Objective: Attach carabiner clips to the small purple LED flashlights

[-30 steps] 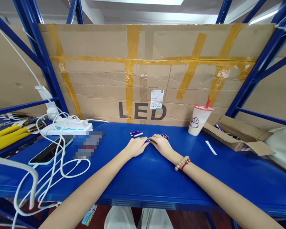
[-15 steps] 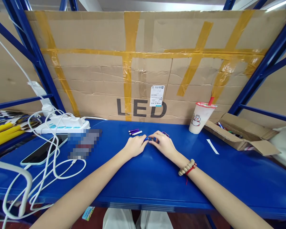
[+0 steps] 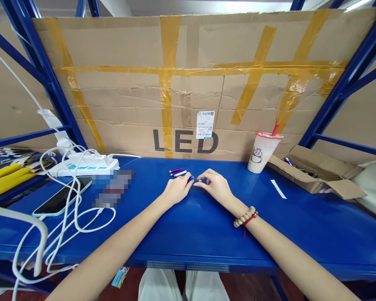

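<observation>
Pinched in the fingers of my left hand (image 3: 177, 189) is a small blue piece (image 3: 190, 179), like part of a pen. My right hand (image 3: 215, 184), a little to its right, has thumb and forefinger close together around something small at their tips, too tiny to make out. A narrow gap separates the two hands. Just behind my left hand, purple and white pen-like pieces (image 3: 176, 172) lie on the blue table (image 3: 188, 234).
At the left are a white power strip (image 3: 84, 166), a phone (image 3: 62, 198) and looped white cables. On the right stand a drink cup (image 3: 263, 154), a paper strip (image 3: 278, 189) and an open cardboard box (image 3: 301, 178). Tall cardboard (image 3: 128, 104) closes off the back.
My hands have drawn slightly apart, the right fingertips coming away from the blue piece. The purple thing behind my right hand no longer shows. The view has shifted slightly.
</observation>
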`<state>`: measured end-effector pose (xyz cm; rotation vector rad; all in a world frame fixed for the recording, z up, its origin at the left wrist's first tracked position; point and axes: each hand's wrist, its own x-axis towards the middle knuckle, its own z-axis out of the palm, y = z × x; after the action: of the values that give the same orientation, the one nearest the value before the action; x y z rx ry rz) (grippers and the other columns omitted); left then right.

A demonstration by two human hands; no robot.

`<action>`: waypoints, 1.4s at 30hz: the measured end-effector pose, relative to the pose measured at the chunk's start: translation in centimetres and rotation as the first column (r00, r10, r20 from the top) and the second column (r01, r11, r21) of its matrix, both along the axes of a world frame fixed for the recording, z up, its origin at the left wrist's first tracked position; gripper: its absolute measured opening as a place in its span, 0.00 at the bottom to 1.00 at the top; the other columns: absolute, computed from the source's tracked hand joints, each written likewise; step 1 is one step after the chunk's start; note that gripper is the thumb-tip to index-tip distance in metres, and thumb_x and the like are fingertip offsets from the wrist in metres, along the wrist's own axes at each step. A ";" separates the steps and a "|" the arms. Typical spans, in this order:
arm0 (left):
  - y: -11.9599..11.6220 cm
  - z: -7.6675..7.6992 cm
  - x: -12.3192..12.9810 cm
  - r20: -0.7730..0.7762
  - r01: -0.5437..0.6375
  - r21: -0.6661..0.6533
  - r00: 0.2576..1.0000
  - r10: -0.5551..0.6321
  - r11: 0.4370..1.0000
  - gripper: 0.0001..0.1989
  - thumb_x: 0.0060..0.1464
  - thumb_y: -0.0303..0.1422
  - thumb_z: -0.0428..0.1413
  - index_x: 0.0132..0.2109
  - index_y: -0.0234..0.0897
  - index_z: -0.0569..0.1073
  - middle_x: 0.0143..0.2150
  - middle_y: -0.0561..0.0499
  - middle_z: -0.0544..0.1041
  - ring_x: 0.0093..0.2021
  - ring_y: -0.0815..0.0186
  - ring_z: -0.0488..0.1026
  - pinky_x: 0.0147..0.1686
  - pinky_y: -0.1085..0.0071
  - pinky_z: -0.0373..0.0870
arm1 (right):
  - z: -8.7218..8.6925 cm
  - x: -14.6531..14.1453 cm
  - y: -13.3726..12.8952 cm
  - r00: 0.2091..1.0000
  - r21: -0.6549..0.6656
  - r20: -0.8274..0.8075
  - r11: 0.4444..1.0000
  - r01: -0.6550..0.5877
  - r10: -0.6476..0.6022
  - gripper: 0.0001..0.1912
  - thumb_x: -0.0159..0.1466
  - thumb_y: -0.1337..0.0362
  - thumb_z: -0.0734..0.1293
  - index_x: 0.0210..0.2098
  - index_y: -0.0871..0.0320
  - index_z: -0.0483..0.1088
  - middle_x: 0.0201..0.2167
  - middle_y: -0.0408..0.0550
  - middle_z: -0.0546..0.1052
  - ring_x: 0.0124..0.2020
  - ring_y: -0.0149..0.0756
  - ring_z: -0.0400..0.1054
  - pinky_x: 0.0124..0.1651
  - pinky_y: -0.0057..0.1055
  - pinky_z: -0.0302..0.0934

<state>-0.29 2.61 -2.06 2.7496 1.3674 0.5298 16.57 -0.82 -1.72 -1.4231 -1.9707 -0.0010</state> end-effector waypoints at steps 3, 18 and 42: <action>-0.1 0.1 -0.1 0.020 0.008 -0.004 1.000 -0.008 1.000 0.15 0.62 0.39 0.37 0.47 0.38 0.62 0.42 0.48 0.73 0.42 0.63 0.71 0.34 0.72 0.66 | 0.1 0.0 -0.1 0.999 0.031 -0.025 0.999 0.031 -0.030 0.17 0.57 0.49 0.64 0.27 0.58 0.69 0.30 0.44 0.72 0.25 0.26 0.64 0.27 0.23 0.55; 0.4 0.0 -0.2 -0.058 0.136 0.089 0.990 -0.131 0.987 0.16 0.61 0.41 0.38 0.46 0.39 0.64 0.41 0.49 0.73 0.42 0.64 0.70 0.35 0.72 0.65 | -0.1 0.3 0.2 0.988 0.089 -0.067 0.987 -0.136 0.142 0.15 0.56 0.51 0.65 0.32 0.56 0.73 0.28 0.43 0.75 0.26 0.27 0.64 0.32 0.24 0.57; 1.3 -0.9 -0.4 0.121 0.222 0.175 0.962 -0.245 0.959 0.15 0.61 0.38 0.40 0.49 0.38 0.65 0.45 0.49 0.72 0.46 0.65 0.69 0.43 0.70 0.67 | -0.1 1.1 0.6 0.967 0.133 -0.108 0.967 -0.217 0.232 0.13 0.62 0.58 0.62 0.42 0.54 0.73 0.29 0.44 0.74 0.23 0.26 0.65 0.32 0.25 0.59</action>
<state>-0.68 3.94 -2.91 2.8779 0.9918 0.8327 17.64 -0.22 -1.87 -1.0912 -1.9843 0.0678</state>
